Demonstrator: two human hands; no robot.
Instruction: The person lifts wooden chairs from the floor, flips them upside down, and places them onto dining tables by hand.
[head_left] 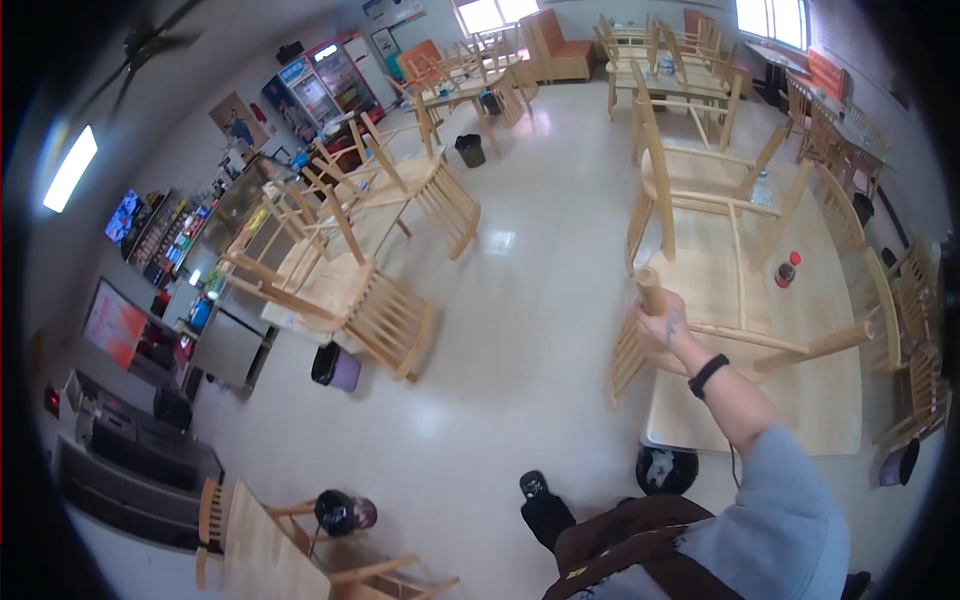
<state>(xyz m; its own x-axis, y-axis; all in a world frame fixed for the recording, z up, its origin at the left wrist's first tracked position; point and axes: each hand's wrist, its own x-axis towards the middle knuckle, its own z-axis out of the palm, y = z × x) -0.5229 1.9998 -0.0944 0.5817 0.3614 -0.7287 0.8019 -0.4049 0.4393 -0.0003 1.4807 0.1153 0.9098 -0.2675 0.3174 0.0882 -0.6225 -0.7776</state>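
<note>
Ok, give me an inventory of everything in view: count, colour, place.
Chairs: many, pale wood, many upturned on tables
Tables: several, pale wood, either side of the aisle
Jar: one, dark, red cap, near-right table
Bottle: one, clear, same table
Bins: at least five, black or purple, floor
Coolers: at least two, lit, far left
Benches: several, orange, back
Windows: two, bright white, back
Screen: one, blue, left
Fan: one, dark, ceiling
Light: one, white, ceiling
Shoe: one, black, bottom
Right hand: one, black wristband, gripping a chair leg
</note>
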